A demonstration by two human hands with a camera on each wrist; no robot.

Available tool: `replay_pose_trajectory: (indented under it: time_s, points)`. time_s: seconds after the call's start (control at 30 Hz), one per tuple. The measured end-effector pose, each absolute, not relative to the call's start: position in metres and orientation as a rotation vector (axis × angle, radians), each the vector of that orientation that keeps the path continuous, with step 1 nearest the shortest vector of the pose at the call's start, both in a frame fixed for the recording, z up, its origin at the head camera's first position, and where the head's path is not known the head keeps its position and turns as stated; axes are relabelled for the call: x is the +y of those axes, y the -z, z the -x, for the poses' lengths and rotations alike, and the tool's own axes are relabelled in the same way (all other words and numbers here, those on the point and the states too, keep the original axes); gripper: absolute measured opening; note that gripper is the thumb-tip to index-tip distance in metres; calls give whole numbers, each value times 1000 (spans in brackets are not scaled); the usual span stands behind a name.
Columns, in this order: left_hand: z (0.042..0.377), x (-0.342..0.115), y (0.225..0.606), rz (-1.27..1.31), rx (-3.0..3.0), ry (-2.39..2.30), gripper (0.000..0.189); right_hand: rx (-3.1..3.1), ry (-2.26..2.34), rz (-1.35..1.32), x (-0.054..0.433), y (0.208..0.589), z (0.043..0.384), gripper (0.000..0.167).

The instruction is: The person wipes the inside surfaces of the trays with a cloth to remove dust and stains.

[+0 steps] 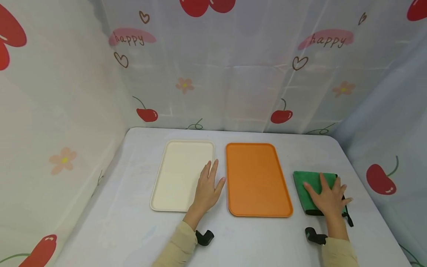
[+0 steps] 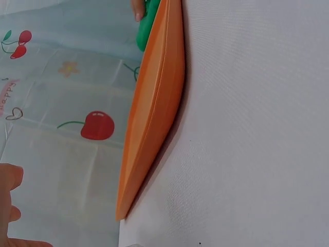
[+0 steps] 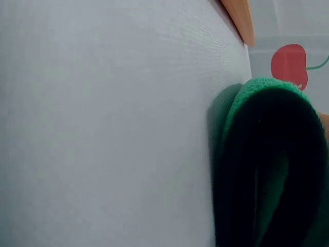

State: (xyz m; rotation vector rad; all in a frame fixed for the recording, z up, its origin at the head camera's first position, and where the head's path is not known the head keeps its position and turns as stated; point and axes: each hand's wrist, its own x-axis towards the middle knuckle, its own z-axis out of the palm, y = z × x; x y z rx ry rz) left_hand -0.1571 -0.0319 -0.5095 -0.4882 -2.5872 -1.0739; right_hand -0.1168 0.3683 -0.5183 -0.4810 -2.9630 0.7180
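Note:
On the right of the table lies a folded green cloth [image 1: 301, 185] with black edging and a black loop. My right hand [image 1: 329, 200] rests on it, fingers spread. In the right wrist view the green cloth [image 3: 262, 85] shows its thick rounded fold and dark edge. My left hand [image 1: 205, 191] is over the right side of a cream tray [image 1: 176, 174], fingers extended and holding nothing; whether it touches the tray I cannot tell. Between the hands lies an orange tray [image 1: 258, 180], seen edge-on as an orange tray [image 2: 159, 113] in the left wrist view.
A white table [image 1: 253, 241] carries both trays and the cloth. Printed curtains [image 1: 233, 85] with cherries, hearts and flowers stand behind it and at both sides. Black wrist mounts [image 1: 204, 237] sit by the sleeves.

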Motion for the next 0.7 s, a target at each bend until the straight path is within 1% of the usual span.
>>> replay_pose_trajectory:
  time_s: [0.47, 0.57, 0.7]
  points:
    - [155, -27, 515, 501, -2592, 1061, 64, -2957, -704, 683, 355, 533, 122, 109]
    - [155, -25, 516, 510, -2596, 1061, 64, -2909, -691, 706, 350, 535, 123, 110]
    - [155, -23, 516, 527, -2598, 1057, 65, -2817, -681, 720, 344, 539, 124, 106]
